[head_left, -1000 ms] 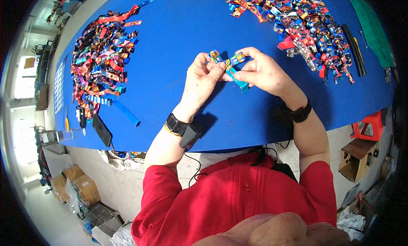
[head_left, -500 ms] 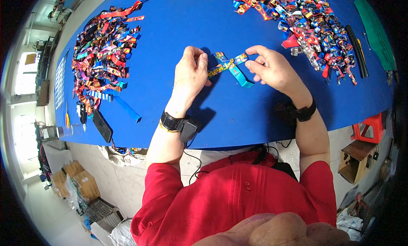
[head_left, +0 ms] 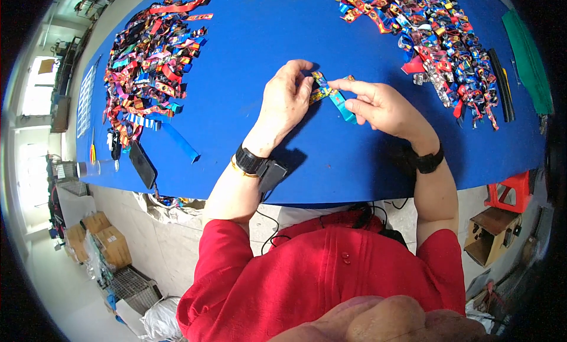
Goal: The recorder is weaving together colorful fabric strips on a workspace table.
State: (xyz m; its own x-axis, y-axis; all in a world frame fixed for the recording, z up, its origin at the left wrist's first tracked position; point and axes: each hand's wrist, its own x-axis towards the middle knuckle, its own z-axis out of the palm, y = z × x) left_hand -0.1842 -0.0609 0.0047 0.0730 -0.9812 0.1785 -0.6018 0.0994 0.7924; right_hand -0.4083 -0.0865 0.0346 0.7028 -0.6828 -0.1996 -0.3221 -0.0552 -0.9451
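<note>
One ribbon cross (head_left: pixel 338 100) — left hand (head_left: pixel 284 98) curled alongside, grip unclear; right hand (head_left: pixel 387 110) spread. Two heaps (head_left: pixel 150 67) (head_left: pixel 440 44) — bare table (head_left: pixel 266 38) between, to near edge.

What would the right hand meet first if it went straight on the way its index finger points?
Probably the patterned ribbon piece, which the right hand overlaps with its index fingertip; the left hand lies beyond. Whether fingertip and ribbon touch is unclear.

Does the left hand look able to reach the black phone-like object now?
Probably yes: the left hand is at the patterned ribbon, but between it and the black phone-like object there seems to be only a flat blue strip on the blue tabletop.
</note>
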